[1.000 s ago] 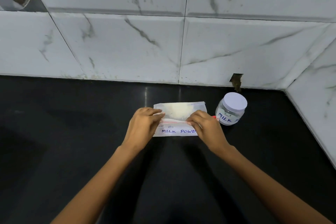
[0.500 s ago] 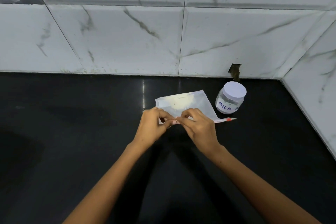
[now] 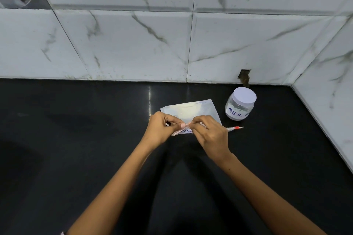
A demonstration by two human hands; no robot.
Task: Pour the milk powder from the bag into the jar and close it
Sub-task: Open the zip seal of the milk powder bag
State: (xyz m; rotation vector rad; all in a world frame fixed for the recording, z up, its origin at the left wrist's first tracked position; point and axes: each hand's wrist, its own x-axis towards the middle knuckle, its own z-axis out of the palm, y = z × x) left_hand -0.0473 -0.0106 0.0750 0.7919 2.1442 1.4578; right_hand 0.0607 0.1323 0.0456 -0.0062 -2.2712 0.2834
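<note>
A clear zip bag with white milk powder and a handwritten "MILK" label lies on the black counter. My left hand and my right hand both pinch the bag's near zip edge at its middle, fingertips close together. The zip strip's red-tipped end sticks out to the right past my right hand. A small clear jar with a white lid on it and a "MILK" label stands upright to the right of the bag, apart from both hands.
White marble-patterned wall tiles close the counter at the back and on the right side. A dark chip marks the wall base just behind the jar.
Both hands slid from the bag's outer edges toward its middle and now pinch the zip edge together. The bag's near edge has lifted and turned slightly.
</note>
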